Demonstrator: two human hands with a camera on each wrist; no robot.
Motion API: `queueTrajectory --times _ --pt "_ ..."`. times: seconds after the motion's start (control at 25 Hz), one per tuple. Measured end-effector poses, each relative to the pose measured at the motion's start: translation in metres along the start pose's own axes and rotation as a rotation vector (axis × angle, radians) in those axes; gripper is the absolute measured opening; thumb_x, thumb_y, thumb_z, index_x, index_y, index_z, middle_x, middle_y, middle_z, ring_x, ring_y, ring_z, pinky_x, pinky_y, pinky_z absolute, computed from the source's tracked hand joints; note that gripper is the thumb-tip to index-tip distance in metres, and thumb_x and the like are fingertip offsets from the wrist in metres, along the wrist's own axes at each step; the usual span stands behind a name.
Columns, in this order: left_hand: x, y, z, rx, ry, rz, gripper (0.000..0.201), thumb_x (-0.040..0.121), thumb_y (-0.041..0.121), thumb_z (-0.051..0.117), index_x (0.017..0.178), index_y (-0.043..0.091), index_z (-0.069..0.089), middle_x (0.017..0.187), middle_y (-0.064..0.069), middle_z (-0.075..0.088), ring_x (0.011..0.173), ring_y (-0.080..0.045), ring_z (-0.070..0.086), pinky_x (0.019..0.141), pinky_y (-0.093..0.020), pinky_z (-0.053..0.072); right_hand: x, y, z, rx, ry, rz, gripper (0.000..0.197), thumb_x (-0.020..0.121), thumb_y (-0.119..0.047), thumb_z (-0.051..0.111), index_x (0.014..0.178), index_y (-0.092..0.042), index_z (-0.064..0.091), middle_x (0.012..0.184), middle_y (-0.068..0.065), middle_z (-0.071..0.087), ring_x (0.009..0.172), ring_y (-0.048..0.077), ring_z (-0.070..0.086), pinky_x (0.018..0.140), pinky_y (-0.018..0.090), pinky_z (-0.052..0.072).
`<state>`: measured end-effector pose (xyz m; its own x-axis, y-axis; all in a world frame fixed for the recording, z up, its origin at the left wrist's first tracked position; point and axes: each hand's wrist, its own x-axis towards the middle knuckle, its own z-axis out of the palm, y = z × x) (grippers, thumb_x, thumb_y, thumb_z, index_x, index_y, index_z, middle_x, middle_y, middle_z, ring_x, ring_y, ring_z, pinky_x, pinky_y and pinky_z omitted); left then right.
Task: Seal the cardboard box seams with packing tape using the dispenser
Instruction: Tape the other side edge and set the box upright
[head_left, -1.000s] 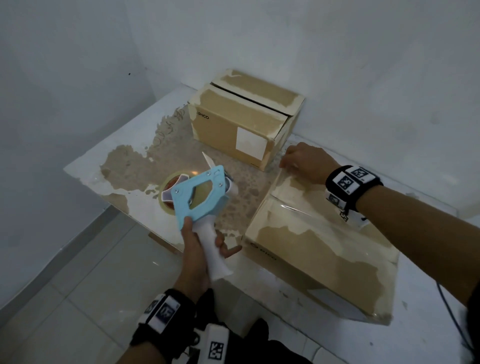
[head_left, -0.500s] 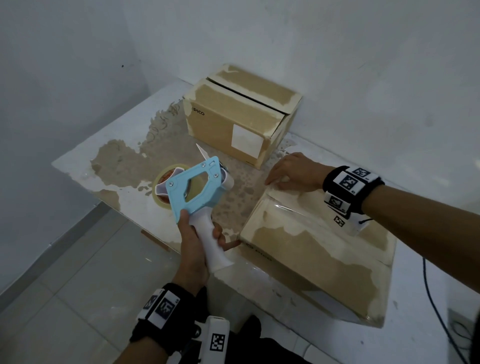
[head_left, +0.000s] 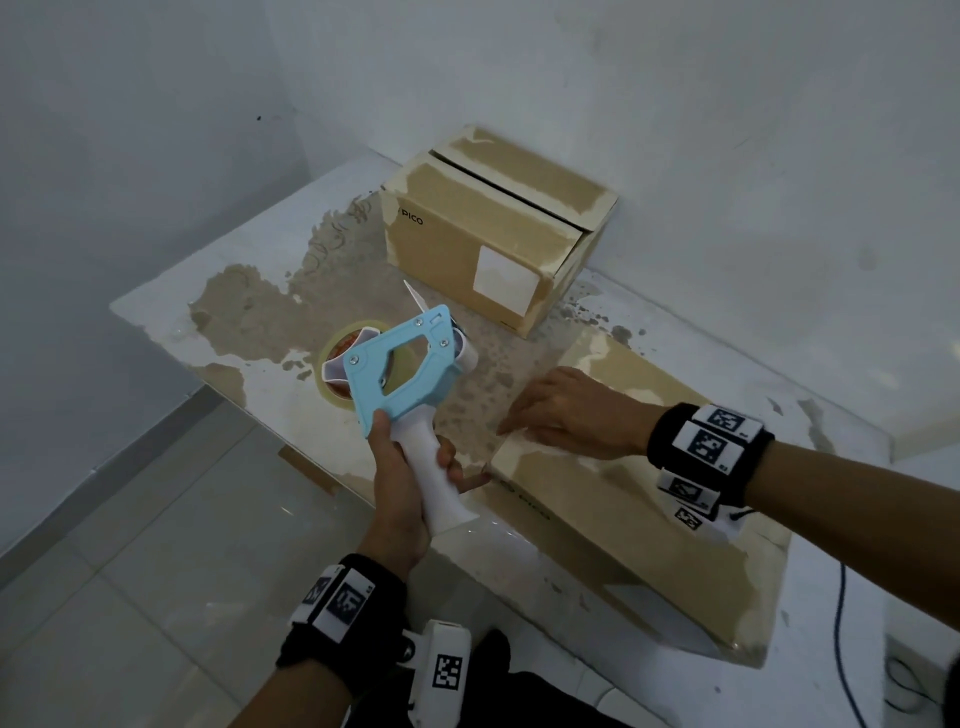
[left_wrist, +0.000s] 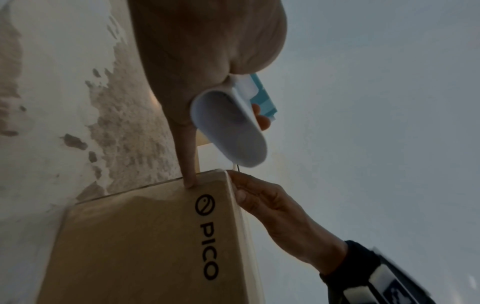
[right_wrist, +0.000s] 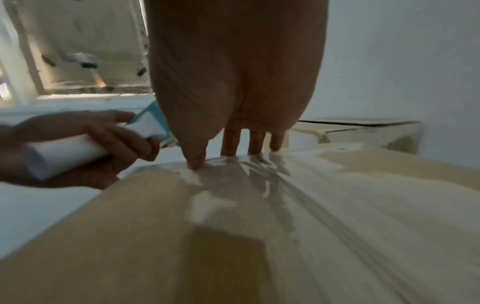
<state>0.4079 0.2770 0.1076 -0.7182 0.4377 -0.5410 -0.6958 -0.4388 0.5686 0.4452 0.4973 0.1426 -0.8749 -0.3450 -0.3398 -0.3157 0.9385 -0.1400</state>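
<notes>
My left hand (head_left: 400, 499) grips the white handle of the light-blue tape dispenser (head_left: 400, 369) and holds it above the table's front edge, left of the near cardboard box (head_left: 649, 545). In the left wrist view one straight finger of my left hand (left_wrist: 188, 164) touches the box's printed side (left_wrist: 145, 236). My right hand (head_left: 566, 415) lies on the box top by its left edge. Its straight fingers (right_wrist: 230, 144) press on a strip of clear tape (right_wrist: 259, 174). A second cardboard box (head_left: 483, 244) stands at the back with its top seam open.
The white table (head_left: 249, 312) has worn brown patches and stands in a corner between two walls. Its front-left edge drops to a tiled floor (head_left: 156, 545). A dark cable (head_left: 841, 623) hangs at the right, past the near box.
My right hand has slid along the near box's left edge from the far corner toward the near corner. The dispenser has stayed in about the same place in my left hand.
</notes>
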Motion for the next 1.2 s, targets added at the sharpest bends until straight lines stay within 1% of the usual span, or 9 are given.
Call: queueTrajectory --times 0.16,0.28,0.4,0.56,0.68,0.8,0.88,1.04,1.2 --pt "0.005 -0.001 -0.006 0.024 -0.004 -0.023 0.07 0.092 0.064 0.027 0.132 0.009 0.044 0.052 -0.002 0.043 0.043 -0.013 0.044 0.044 -0.024 0.048 0.002 -0.037 0.007 -0.036 -0.066 0.086 0.038 0.101 -0.047 0.03 0.134 -0.045 0.048 0.136 -0.008 0.054 0.131 0.022 0.04 0.109 0.047 0.028" --pt "0.008 -0.002 -0.011 0.067 -0.012 -0.015 0.072 0.09 0.066 0.028 0.135 0.012 0.042 0.055 -0.002 0.043 0.046 -0.012 0.044 0.05 -0.024 0.044 0.007 -0.057 0.008 -0.011 -0.164 0.194 0.038 0.1 -0.052 0.029 0.131 -0.044 0.049 0.138 -0.002 0.05 0.139 0.028 0.029 0.117 0.057 0.011" --pt "0.013 -0.002 -0.022 0.091 -0.016 -0.07 0.074 0.086 0.07 0.034 0.132 0.013 0.047 0.058 -0.003 0.044 0.048 -0.014 0.044 0.061 -0.032 0.042 0.015 -0.066 0.009 -0.017 -0.231 0.275 0.037 0.1 -0.048 0.031 0.128 -0.041 0.053 0.139 0.005 0.047 0.143 0.035 0.021 0.116 0.063 -0.001" --pt "0.039 0.028 -0.033 0.126 -0.096 -0.134 0.069 0.088 0.067 0.032 0.125 0.011 0.046 0.051 -0.001 0.047 0.043 -0.014 0.047 0.052 -0.034 0.055 0.027 -0.081 0.022 -0.102 -0.245 0.402 0.037 0.1 -0.042 0.037 0.127 -0.035 0.06 0.143 0.01 0.046 0.145 0.039 0.017 0.113 0.069 -0.007" --pt "0.059 0.061 -0.035 0.157 -0.171 -0.117 0.064 0.089 0.066 0.032 0.12 0.011 0.048 0.049 0.0 0.045 0.042 -0.014 0.046 0.065 -0.038 0.053 0.033 -0.093 0.03 -0.177 -0.243 0.484 0.035 0.098 -0.033 0.044 0.128 -0.024 0.061 0.141 0.012 0.049 0.144 0.041 0.018 0.111 0.071 -0.011" --pt "0.074 0.091 -0.034 0.21 -0.265 -0.132 0.059 0.091 0.063 0.031 0.113 0.011 0.049 0.048 0.0 0.042 0.041 -0.014 0.042 0.067 -0.037 0.042 0.031 -0.104 0.032 -0.077 0.067 0.637 0.05 0.101 -0.039 0.025 0.131 -0.019 0.059 0.138 0.016 0.057 0.138 0.041 0.04 0.114 0.063 0.006" --pt "0.082 0.105 -0.035 0.235 -0.288 -0.132 0.057 0.093 0.059 0.028 0.111 0.011 0.053 0.045 0.0 0.04 0.038 -0.014 0.041 0.069 -0.04 0.038 0.018 -0.121 0.04 0.041 0.201 0.886 0.065 0.1 -0.051 0.009 0.141 -0.019 0.05 0.147 0.019 0.047 0.139 0.041 0.038 0.109 0.06 0.015" --pt "0.103 0.12 -0.035 0.29 -0.269 -0.179 0.059 0.091 0.063 0.025 0.102 0.011 0.052 0.044 -0.001 0.039 0.036 -0.016 0.039 0.06 -0.034 0.039 0.008 -0.14 0.062 0.166 0.316 1.15 0.069 0.095 -0.064 0.015 0.153 -0.028 0.024 0.161 0.016 0.021 0.147 0.04 0.019 0.111 0.066 0.017" --pt "0.123 0.13 -0.021 0.362 -0.168 -0.193 0.058 0.088 0.069 0.023 0.083 0.017 0.047 0.043 0.001 0.041 0.033 -0.013 0.04 0.04 -0.018 0.035 0.019 -0.066 0.054 0.129 0.351 1.211 0.07 0.094 -0.064 0.009 0.152 -0.029 0.026 0.161 0.015 0.023 0.148 0.037 0.021 0.11 0.067 0.024"
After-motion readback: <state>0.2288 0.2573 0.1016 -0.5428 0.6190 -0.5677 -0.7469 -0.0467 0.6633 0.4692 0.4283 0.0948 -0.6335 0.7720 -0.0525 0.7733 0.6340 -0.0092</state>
